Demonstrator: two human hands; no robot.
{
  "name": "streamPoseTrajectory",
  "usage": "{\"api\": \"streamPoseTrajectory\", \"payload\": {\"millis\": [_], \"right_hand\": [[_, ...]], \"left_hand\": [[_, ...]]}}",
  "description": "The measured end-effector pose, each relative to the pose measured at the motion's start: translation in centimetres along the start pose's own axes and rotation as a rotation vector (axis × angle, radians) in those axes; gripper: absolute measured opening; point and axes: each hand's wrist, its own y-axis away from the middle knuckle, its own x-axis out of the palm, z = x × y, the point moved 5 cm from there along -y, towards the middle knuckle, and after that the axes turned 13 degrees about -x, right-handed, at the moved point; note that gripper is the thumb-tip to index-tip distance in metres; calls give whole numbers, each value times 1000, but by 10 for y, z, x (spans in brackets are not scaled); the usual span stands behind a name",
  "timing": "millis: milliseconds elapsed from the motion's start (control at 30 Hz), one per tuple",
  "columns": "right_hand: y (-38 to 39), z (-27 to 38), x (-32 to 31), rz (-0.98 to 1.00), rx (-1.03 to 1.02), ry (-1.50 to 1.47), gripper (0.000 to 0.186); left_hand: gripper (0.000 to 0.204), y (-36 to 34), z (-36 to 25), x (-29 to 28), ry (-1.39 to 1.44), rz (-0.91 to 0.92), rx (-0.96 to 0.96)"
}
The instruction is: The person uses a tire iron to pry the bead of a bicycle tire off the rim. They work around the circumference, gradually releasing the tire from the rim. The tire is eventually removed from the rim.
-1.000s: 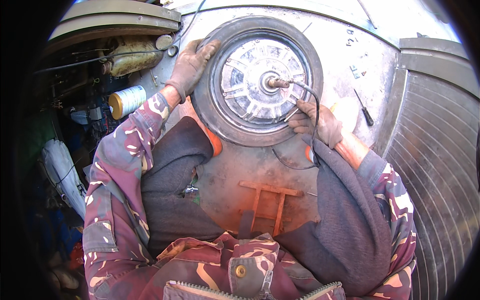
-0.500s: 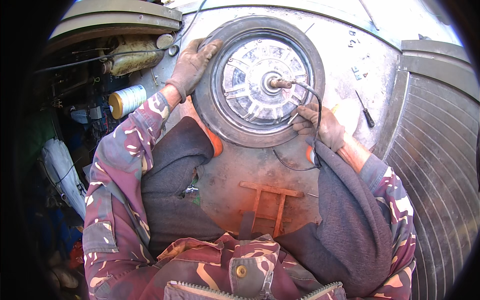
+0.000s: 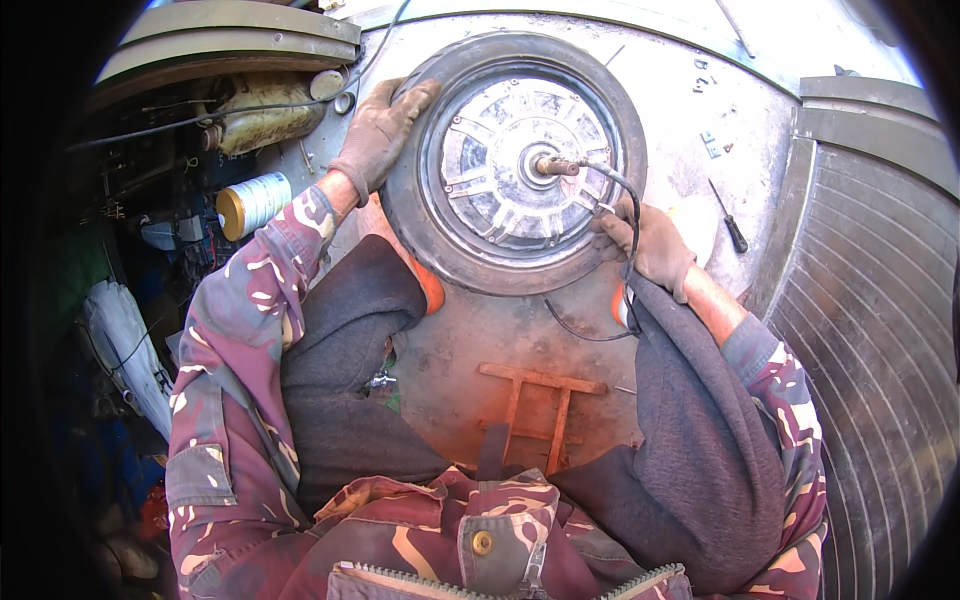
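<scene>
A hub-motor wheel (image 3: 500,200) with a black tyre and a scuffed silver cover lies before me, axle (image 3: 557,166) upward. My left hand (image 3: 385,130), in a brown work glove, grips the tyre at its upper left. At the lower right of the cover's edge is my gloved right hand (image 3: 640,240), fingers pinched round a thin metal tool (image 3: 600,208). Most of that tool is hidden, so its exact kind does not show. A black cable (image 3: 636,215) leaves the axle and loops down over my right hand.
A screwdriver (image 3: 732,222) lies on the right, near small loose parts (image 3: 710,145). A ribbed metal panel (image 3: 870,290) borders that side. Left stand a white canister (image 3: 255,204) and a dirty cylinder (image 3: 265,110). An orange-brown frame (image 3: 540,380) lies between my legs.
My right hand has shifted slightly up, bringing the thin metal tool against the cover's edge. The left hand keeps its hold on the tyre.
</scene>
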Motion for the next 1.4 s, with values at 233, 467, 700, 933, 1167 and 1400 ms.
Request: {"api": "streamPoseTrajectory", "payload": {"millis": [233,467,700,933,1167,1400], "right_hand": [[-2,-8,-9,-16,20,191,33],[0,12,-10,37,-18,322,34],[-2,17,-9,40,-45,376,32],[-8,29,-13,107,-111,632,34],[-13,47,-16,175,-138,881,29],[-13,59,-13,230,-337,1095,23]], "left_hand": [[66,-2,3,-1,102,20,-33],[71,-4,9,5,347,37,-228],[71,-7,14,6,295,11,-96],[76,-5,14,5,235,8,-102],[63,-1,2,-1,51,20,-22],[63,2,0,0,265,44,-122]]}}
